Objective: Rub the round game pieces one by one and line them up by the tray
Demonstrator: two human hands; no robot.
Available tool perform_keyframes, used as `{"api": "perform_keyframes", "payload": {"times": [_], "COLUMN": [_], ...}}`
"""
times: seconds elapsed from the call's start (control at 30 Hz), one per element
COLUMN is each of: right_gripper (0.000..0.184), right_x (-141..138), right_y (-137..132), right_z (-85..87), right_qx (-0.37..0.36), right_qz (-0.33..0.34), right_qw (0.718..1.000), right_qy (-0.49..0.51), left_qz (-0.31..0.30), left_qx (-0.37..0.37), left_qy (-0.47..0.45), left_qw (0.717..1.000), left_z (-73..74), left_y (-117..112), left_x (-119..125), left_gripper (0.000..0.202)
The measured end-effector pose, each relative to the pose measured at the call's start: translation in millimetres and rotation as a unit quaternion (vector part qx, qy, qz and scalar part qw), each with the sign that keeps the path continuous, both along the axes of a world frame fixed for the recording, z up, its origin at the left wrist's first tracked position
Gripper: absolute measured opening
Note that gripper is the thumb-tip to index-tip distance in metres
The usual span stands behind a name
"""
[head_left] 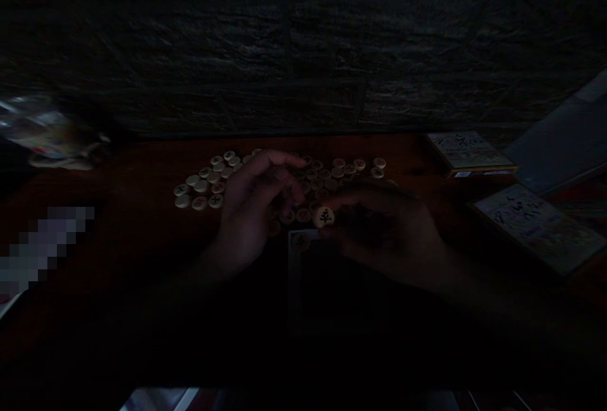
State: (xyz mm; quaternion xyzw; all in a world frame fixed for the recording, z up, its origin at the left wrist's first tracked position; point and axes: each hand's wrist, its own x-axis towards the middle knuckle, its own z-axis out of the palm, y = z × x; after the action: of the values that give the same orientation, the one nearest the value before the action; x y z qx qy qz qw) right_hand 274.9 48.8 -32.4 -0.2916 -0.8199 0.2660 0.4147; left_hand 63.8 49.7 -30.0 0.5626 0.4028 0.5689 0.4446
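Between the thumb and fingertips of my right hand (386,224) is a round xiangqi piece (325,217), its dark character facing me. It is held above the far edge of an open square box (294,284) with a pale rim. Another piece (300,241) lies in the box's far left corner. My left hand (256,199) hovers to the left with fingers loosely curled and apart, nothing visible in them. Around and beyond both hands lie many loose xiangqi pieces (213,177), some showing red or black characters, some blank. My left hand hides part of them.
Two flat printed boxes (469,150) (540,227) lie on the right of the wooden table (142,177). A clear plastic bag (47,129) stands at the far left, a blurred pale item (38,253) nearer. A dark stone wall (284,50) rises behind. The light is very dim.
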Motion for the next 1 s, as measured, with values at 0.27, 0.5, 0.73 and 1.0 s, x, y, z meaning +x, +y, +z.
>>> {"api": "perform_keyframes", "payload": {"times": [0.27, 0.5, 0.73, 1.0], "right_gripper": [0.020, 0.021, 0.020, 0.018], "right_x": [-11.1, -15.9, -15.6, -14.6], "right_y": [0.3, 1.0, 4.2, 1.6], "right_z": [-6.5, -9.5, -14.8, -9.9], "right_qx": [0.097, 0.092, 0.089, 0.107], "right_qz": [0.038, 0.046, 0.052, 0.052], "right_qw": [0.988, 0.981, 0.976, 0.973], "right_qy": [-0.115, -0.167, -0.191, -0.198], "left_qz": [0.025, -0.010, 0.018, 0.010], "left_qx": [0.046, 0.090, 0.144, 0.142], "left_qy": [0.077, 0.183, 0.269, 0.315], "left_qw": [0.996, 0.979, 0.952, 0.938], "left_z": [11.8, 23.6, -1.2, -0.2], "left_y": [3.6, 2.8, -5.2, -6.4], "left_x": [-2.4, -11.7, -41.3, -50.6], "left_gripper": [0.014, 0.013, 0.014, 0.018]}}
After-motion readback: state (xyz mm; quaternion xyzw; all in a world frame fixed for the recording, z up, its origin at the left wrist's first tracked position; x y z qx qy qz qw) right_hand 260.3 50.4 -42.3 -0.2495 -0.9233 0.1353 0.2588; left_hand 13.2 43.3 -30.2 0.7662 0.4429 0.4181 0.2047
